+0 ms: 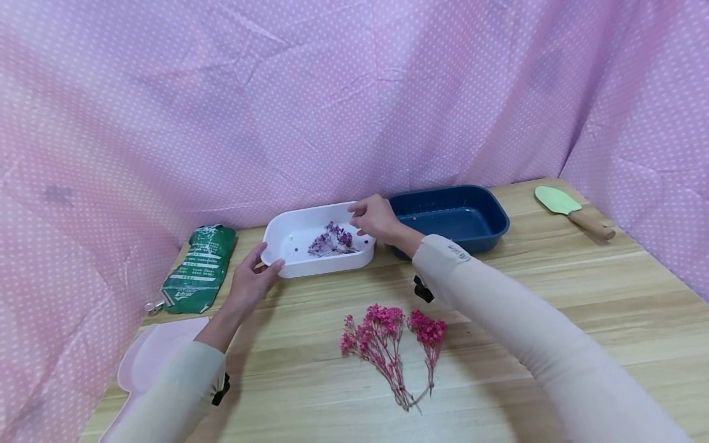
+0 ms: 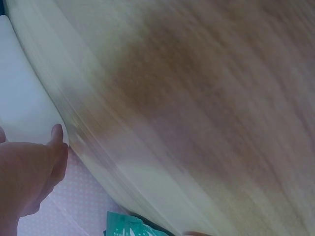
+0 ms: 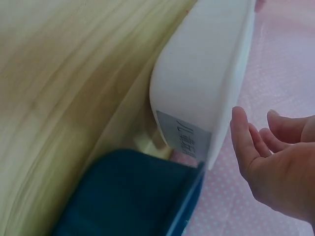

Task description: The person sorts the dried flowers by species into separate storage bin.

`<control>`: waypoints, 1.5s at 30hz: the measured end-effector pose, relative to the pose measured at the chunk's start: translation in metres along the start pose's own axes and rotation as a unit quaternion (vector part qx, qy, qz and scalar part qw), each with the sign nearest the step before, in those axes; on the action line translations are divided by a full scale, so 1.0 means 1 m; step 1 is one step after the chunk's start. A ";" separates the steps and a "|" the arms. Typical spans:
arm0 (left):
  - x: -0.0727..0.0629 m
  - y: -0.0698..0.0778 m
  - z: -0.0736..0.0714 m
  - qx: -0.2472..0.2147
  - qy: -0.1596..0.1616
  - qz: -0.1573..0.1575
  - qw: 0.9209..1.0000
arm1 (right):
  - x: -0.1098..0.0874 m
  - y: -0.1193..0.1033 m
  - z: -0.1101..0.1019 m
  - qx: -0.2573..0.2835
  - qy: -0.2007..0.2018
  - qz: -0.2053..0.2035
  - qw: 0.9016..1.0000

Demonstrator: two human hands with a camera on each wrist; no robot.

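A white plastic tub point(image 1: 321, 266) holds a small bunch of dried purple flowers point(image 1: 332, 239), with several loose bits on its floor. At the tub's left end, my left hand point(image 1: 252, 283) holds the corner, thumb on the front side and fingers around the end. The thumb also shows against the white wall in the left wrist view. My right hand point(image 1: 376, 218) is raised over the right end of the tub, fingers loosely bent and nothing in them. From the right wrist, that hand point(image 3: 280, 152) appears beside the rim, above a printed label point(image 3: 182, 135).
A dark blue tub point(image 1: 490, 240) stands right of the white one. Pink dried flowers point(image 1: 382, 332) lie on the wooden table point(image 1: 288, 381) in front. A green packet point(image 1: 199, 271) and a pale pink board point(image 1: 160, 351) are at left, a green trowel point(image 1: 559, 200) at right.
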State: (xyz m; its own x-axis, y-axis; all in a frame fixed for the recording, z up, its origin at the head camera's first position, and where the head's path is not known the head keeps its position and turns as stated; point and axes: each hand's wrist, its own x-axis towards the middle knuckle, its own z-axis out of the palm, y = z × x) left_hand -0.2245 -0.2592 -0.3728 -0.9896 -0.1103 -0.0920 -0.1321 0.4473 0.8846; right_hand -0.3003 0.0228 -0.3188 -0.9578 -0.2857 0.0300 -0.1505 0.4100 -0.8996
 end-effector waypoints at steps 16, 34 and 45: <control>-0.004 0.000 0.000 0.006 0.004 -0.001 1.000 | -0.080 0.006 -0.068 0.046 -0.028 -0.029 0.998; -0.006 0.003 -0.002 0.006 0.004 0.002 1.000 | -0.158 0.063 -0.155 0.046 -0.003 0.016 0.999; -0.006 0.005 -0.006 -0.019 -0.004 0.005 1.000 | -0.165 0.077 -0.181 0.029 0.038 0.017 0.999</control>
State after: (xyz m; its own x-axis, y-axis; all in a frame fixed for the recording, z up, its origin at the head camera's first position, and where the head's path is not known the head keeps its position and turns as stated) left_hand -0.2189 -0.2614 -0.3652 -0.9913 -0.0995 -0.0862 -0.1199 0.4136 0.9025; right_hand -0.1976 0.2581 -0.3145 -0.9784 -0.2047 0.0296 -0.1049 0.3677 -0.9240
